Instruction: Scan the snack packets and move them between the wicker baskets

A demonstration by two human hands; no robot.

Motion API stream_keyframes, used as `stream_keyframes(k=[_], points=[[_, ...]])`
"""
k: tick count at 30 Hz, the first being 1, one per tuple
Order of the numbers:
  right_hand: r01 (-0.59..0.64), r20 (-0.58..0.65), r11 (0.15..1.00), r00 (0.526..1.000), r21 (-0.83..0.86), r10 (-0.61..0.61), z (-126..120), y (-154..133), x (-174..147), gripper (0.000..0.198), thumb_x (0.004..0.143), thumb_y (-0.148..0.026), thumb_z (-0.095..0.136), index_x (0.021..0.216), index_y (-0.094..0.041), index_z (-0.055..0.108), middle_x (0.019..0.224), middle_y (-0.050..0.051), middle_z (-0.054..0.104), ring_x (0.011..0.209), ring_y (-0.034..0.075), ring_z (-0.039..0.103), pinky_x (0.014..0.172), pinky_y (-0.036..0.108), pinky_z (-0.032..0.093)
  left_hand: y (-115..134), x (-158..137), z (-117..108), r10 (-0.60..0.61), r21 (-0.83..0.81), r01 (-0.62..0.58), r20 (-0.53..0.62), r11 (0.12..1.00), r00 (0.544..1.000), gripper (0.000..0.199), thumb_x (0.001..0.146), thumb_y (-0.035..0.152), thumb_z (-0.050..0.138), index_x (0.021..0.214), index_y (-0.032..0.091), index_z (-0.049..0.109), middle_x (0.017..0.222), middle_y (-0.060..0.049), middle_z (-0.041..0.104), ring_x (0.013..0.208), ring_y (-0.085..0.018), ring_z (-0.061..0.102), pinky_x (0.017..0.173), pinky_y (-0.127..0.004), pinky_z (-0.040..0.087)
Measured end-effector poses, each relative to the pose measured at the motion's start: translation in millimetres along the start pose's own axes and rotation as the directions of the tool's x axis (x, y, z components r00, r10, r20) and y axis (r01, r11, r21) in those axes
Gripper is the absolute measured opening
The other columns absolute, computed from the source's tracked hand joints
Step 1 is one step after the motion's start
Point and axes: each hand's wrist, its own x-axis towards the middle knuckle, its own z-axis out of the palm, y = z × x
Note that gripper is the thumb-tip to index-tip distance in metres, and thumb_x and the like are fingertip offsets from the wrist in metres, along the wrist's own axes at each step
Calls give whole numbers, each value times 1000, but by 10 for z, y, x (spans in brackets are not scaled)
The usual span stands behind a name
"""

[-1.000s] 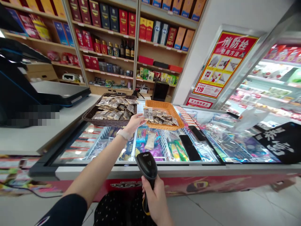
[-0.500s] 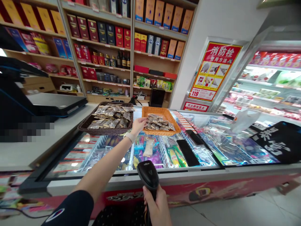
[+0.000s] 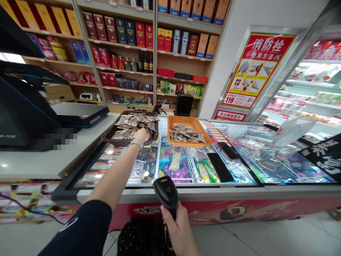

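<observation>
Left hand (image 3: 141, 135): reached out over the front of the dark brown basket (image 3: 122, 143), in at the heap of small clear-wrapped packets (image 3: 133, 121); its fingertips are hidden from me, so I cannot tell whether they pinch a packet or only touch the heap
Right hand (image 3: 179, 224): closed round the handle of the black scanner (image 3: 166, 190), thumb lying along it; I read that as a secure grip, with the scanner head held in front of the chest freezer (image 3: 213, 191)
Packets: loosely piled and overlapping in the brown basket; a smaller lot (image 3: 183, 133) lies in the orange basket (image 3: 191, 144) just to its right
Packet handling: I judge them light, thin and slick on the film; the contents may be brittle, so I would favour a gentle thumb-and-finger pinch at a raised edge, one packet peeled clear of its neighbours
Scanner handling: I judge it stiff, top-heavy and easily carried in one hand; the handle, below the head, is the place to hold
Baskets: woven, side by side on the freezer's glass top
Phones: two dark phones (image 3: 220, 167) lie on the glass right of the orange basket, apart from both hands
</observation>
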Motion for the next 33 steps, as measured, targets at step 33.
stream_keyframes(k=[33], points=[[59,228,986,973,-154,-22,411,-176,179,40,100,-44,55,121,-13,70,98,13,80,97,32,76,76,34,57,-1108,-2010,415,103,-769,-166,-130,617,986,56,93,53,57,132,13,52,67,0,65,65,-19,65,67,-30,48]])
